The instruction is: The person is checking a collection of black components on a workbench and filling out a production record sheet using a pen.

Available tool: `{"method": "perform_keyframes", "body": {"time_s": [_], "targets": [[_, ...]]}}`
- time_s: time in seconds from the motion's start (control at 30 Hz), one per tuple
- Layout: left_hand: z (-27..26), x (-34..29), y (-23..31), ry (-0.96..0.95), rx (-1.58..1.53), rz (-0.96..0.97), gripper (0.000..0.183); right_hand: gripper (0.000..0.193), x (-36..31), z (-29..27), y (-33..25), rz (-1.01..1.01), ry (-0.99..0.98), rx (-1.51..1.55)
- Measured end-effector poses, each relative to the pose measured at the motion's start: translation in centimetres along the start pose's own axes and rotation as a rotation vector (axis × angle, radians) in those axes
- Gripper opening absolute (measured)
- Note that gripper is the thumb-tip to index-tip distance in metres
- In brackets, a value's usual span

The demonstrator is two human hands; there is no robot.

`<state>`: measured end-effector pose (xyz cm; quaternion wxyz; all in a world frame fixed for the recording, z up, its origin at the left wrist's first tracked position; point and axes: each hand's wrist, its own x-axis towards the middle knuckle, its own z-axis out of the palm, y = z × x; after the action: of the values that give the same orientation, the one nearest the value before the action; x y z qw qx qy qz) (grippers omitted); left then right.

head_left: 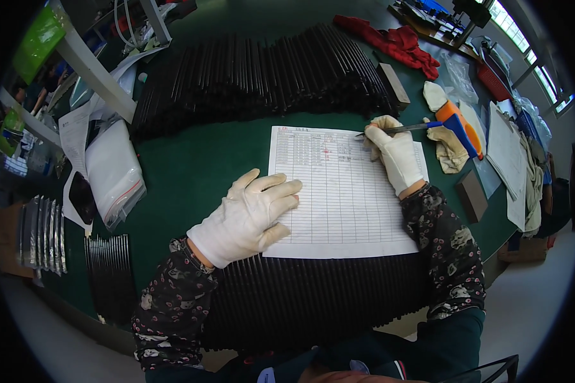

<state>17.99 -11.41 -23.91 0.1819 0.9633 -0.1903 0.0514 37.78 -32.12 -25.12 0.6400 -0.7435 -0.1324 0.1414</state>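
Wears plain white cloth gloves [220, 239], lightly creased, on left hand [248, 216] and right hand [395, 152]. Has loose black sleeves [450, 246] printed with pale grey-cream flowers and small pinkish-red dots, gathered at the cuffs [191, 250]. Leaves a narrow bare gap at each wrist. Wears dark teal-green clothing [450, 345] below, with red-and-white striped trim [400, 369] near the lower edge.

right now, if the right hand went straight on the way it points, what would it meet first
The right hand points away from the body, slightly left, so probably the pile of thin black rods just past the paper sheet; relative height is hard to judge.
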Motion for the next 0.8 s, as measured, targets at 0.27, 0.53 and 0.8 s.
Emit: {"method": "perform_keyframes", "body": {"time_s": [0.27, 0.53, 0.8], "targets": [[0.4, 0.0, -0.2, 0.007, -0.032, -0.01, 0.039, 0.011, 0.3, 1.8, -2.6, -0.03, -0.05, -0.002], [0.2, 0.2, 0.0, -0.002, -0.049, -0.019, 0.041, 0.014, 0.3, 2.2, 0.1, -0.086, 0.059, -0.033], [0.1, 0.2, 0.1, -0.009, -0.043, -0.022, 0.04, 0.012, 0.2, 2.4, 0.1, -0.072, 0.014, -0.026]]}}
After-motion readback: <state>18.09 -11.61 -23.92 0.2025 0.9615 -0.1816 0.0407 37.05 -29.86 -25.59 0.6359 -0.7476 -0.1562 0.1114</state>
